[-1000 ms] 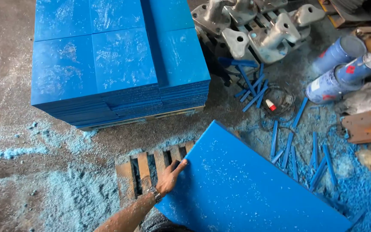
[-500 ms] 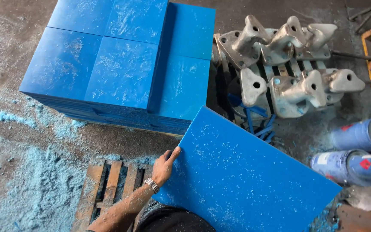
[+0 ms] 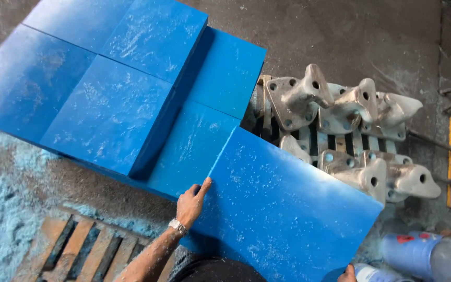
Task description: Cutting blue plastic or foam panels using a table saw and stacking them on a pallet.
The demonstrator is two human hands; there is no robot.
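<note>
Blue panel (image 3: pixel 283 214): flat, rigid, rectangular sheet, smooth plastic-looking face dusted with pale shavings; lower centre to lower right of the frame, tilted, upper left corner overlapping the stack.

Left hand (image 3: pixel 191 203): lower centre, laid along the panel's left edge; fingers (image 3: pixel 203 186) held together, forefinger stretched up the edge, thumb side tucked at the rim. Metal wristwatch (image 3: pixel 177 226) on the wrist.

Right hand (image 3: pixel 348 274): bottom edge, right of centre, only a sliver showing at the panel's lower right corner; finger position impossible to tell.

Stack of blue panels (image 3: pixel 110 94): upper left and centre, several square sheets laid edge to edge in layers, same smooth blue surface, speckled with dust, one section sitting lower than the rest.

Grey metal castings (image 3: pixel 340 136): right of centre, just beyond the held panel's upper edge; rough, dull, flanged bases with bolt holes, humped bodies, heaped together.

Wooden pallet (image 3: pixel 74 248): lower left, worn slats, orange-brown.

Blue shavings (image 3: pixel 1 209): left edge, powdery drift over the concrete floor.

Blue cans (image 3: pixel 418 256): lower right corner, cylindrical, lying on their sides.
</note>
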